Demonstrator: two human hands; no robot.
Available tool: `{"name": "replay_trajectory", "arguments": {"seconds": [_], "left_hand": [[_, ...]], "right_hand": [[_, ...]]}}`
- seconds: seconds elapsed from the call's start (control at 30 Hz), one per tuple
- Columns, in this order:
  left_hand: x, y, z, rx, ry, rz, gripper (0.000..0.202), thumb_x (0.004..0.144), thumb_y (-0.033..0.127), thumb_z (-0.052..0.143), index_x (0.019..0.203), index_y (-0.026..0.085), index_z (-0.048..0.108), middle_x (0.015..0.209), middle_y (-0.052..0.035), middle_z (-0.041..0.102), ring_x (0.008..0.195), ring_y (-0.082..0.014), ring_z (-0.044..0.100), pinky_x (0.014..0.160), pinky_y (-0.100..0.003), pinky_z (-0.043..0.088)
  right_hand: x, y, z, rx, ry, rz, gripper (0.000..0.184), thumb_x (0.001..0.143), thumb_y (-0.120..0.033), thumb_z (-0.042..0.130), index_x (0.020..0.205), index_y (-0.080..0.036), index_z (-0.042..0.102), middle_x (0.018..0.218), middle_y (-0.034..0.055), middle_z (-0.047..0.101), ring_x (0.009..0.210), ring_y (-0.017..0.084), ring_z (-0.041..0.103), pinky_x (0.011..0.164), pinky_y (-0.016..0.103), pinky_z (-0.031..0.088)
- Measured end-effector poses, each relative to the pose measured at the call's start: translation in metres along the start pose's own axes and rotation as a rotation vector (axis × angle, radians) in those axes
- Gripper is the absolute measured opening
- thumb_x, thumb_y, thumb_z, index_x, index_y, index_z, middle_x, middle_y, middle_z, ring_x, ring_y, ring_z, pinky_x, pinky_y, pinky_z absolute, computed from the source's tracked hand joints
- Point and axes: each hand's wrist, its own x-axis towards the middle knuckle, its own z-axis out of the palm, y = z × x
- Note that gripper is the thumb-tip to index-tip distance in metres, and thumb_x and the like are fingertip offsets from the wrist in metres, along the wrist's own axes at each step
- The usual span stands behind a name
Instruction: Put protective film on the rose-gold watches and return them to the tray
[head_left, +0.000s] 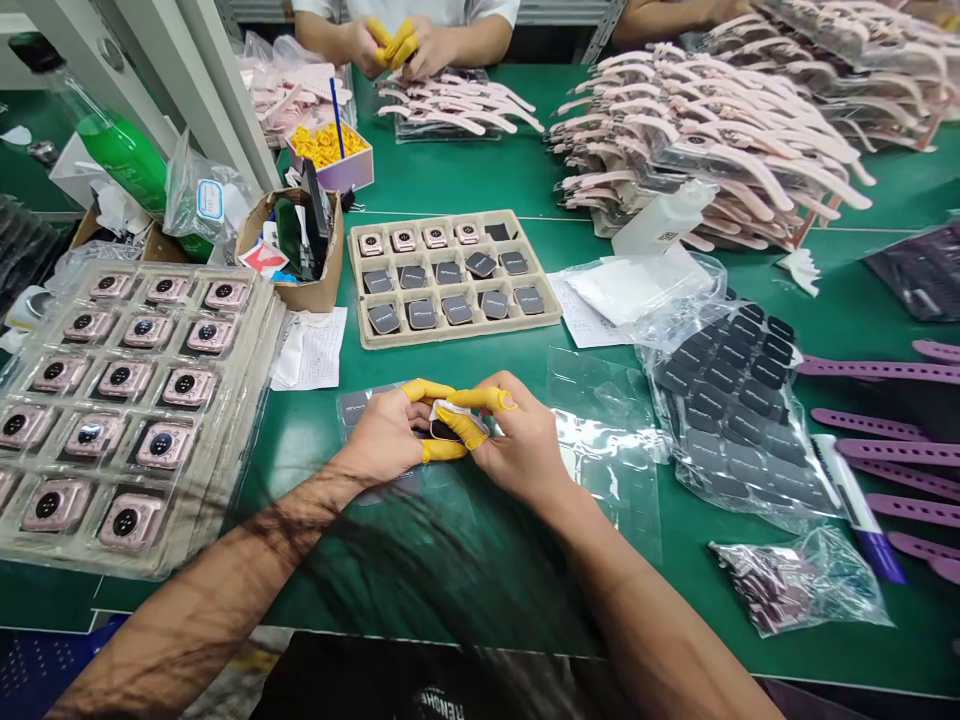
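Note:
My left hand and my right hand meet over the green table, both with yellow finger cots on thumb and forefinger. Between the fingertips they pinch a small dark watch body with a pale film or tab on it. Under the hands lies a clear plastic sheet. Beyond them stands a beige tray holding pink watch bodies in its back row and dark square screens in the other rows.
Stacked clear trays of pink watch bodies fill the left. A bag of dark screens and purple straps lie right. Pink straps pile at the back. Another person's hands work opposite. A cardboard box stands nearby.

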Motion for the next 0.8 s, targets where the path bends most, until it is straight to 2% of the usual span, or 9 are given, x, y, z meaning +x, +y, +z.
{"name": "replay_trajectory", "arguments": {"seconds": [0.17,0.33,0.4,0.5,0.57,0.7,0.8], "left_hand": [[0.000,0.005,0.003,-0.019,0.058,-0.036,0.065,0.049,0.010,0.093,0.108,0.013,0.066,0.086,-0.0023,0.071,0.075,-0.0114,0.067,0.077,-0.024,0.055],[-0.003,0.011,0.006,0.005,0.124,-0.052,0.061,0.052,0.003,0.086,0.108,0.012,0.065,0.088,-0.0031,0.073,0.075,-0.0112,0.067,0.079,-0.024,0.056],[-0.004,0.011,0.007,0.037,0.128,-0.060,0.057,0.053,0.001,0.084,0.106,0.011,0.066,0.087,-0.0029,0.074,0.074,-0.0114,0.067,0.077,-0.023,0.056],[-0.003,0.010,0.008,0.039,0.160,-0.059,0.057,0.053,0.002,0.083,0.105,0.012,0.065,0.085,-0.0019,0.074,0.073,-0.0115,0.068,0.075,-0.023,0.057],[-0.002,0.010,0.008,0.012,0.191,-0.061,0.058,0.051,0.001,0.084,0.104,0.013,0.063,0.084,-0.0009,0.073,0.071,-0.0102,0.067,0.073,-0.022,0.057],[-0.001,0.010,0.010,0.034,0.186,-0.072,0.062,0.048,-0.001,0.085,0.105,0.013,0.064,0.081,0.0011,0.071,0.067,-0.0081,0.065,0.070,-0.019,0.055],[-0.002,0.012,0.011,0.065,0.188,-0.080,0.061,0.050,0.002,0.086,0.106,0.014,0.064,0.081,0.0006,0.071,0.069,-0.0097,0.067,0.072,-0.021,0.056]], "right_hand": [[-0.002,0.002,-0.005,-0.017,-0.009,-0.023,0.015,0.089,-0.011,0.058,0.095,-0.025,0.061,0.076,-0.0005,0.048,0.065,0.014,0.049,0.053,0.028,0.040],[0.003,0.003,-0.012,0.069,-0.155,-0.024,0.011,0.088,-0.017,0.066,0.096,-0.023,0.064,0.079,0.0016,0.060,0.071,0.016,0.055,0.062,0.032,0.046],[0.006,0.005,-0.011,0.098,-0.130,-0.006,0.005,0.088,-0.020,0.068,0.092,-0.022,0.066,0.079,0.0023,0.060,0.071,0.016,0.056,0.061,0.031,0.046],[0.008,0.009,-0.011,0.050,-0.047,0.102,0.004,0.088,-0.024,0.070,0.085,-0.022,0.067,0.074,0.0013,0.059,0.067,0.015,0.054,0.056,0.030,0.042],[0.007,0.010,-0.012,0.041,-0.067,0.126,0.005,0.088,-0.024,0.070,0.084,-0.022,0.067,0.072,0.0005,0.060,0.067,0.015,0.054,0.057,0.030,0.042],[0.004,0.007,-0.012,0.149,-0.159,0.069,0.002,0.090,-0.024,0.067,0.088,-0.023,0.068,0.075,0.0007,0.063,0.070,0.015,0.057,0.062,0.031,0.047],[0.004,0.008,-0.011,0.103,-0.145,0.109,0.004,0.089,-0.027,0.068,0.088,-0.023,0.069,0.076,0.0016,0.065,0.071,0.016,0.058,0.061,0.031,0.046]]}}
